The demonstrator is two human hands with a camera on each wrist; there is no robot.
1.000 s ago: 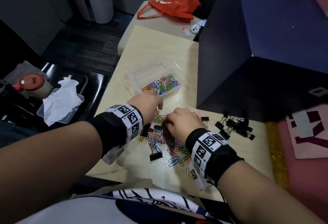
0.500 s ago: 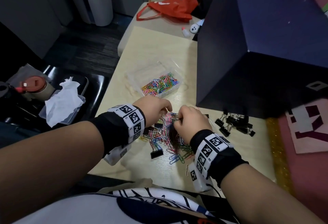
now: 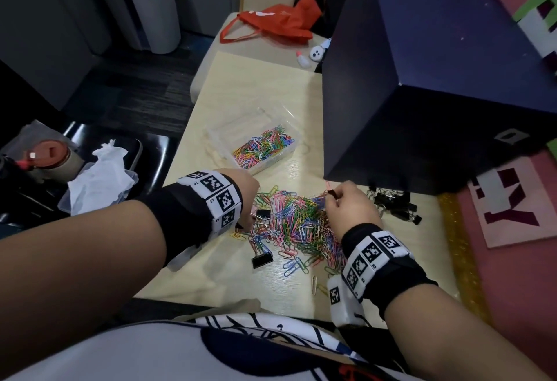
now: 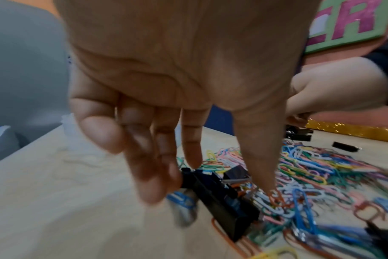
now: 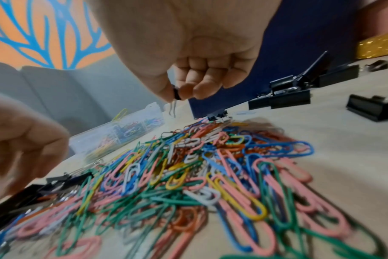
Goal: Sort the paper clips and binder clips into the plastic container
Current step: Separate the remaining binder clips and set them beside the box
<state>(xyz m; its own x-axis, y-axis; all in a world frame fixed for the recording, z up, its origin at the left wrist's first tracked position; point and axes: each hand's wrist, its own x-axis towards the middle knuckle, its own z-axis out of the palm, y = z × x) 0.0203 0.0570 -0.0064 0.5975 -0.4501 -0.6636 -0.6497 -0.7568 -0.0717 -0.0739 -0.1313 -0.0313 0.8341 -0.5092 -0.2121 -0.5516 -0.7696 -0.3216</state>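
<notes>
A heap of coloured paper clips (image 3: 298,224) lies on the pale table (image 3: 250,91). Behind it stands the clear plastic container (image 3: 262,145), partly filled with paper clips. Several black binder clips (image 3: 394,202) sit in a group to the right; two more (image 3: 262,260) lie at the heap's left edge. My right hand (image 3: 333,196) hovers above the heap and pinches a small black binder clip (image 5: 176,92) between thumb and forefinger. My left hand (image 4: 213,189) reaches down with straight fingers, its fingertips touching a black binder clip (image 4: 222,201) without closing on it.
A large dark blue box (image 3: 422,94) stands on the table right of the container. A pink lettered board (image 3: 512,208) lies at the far right. Left of the table a black chair (image 3: 144,154) carries a tissue-filled tub (image 3: 99,181) and a cup. An orange bag (image 3: 277,21) lies behind.
The hands have drawn apart, uncovering the heap. My right hand rose to the right with the small binder clip. My left hand dropped to the binder clips at the heap's left edge.
</notes>
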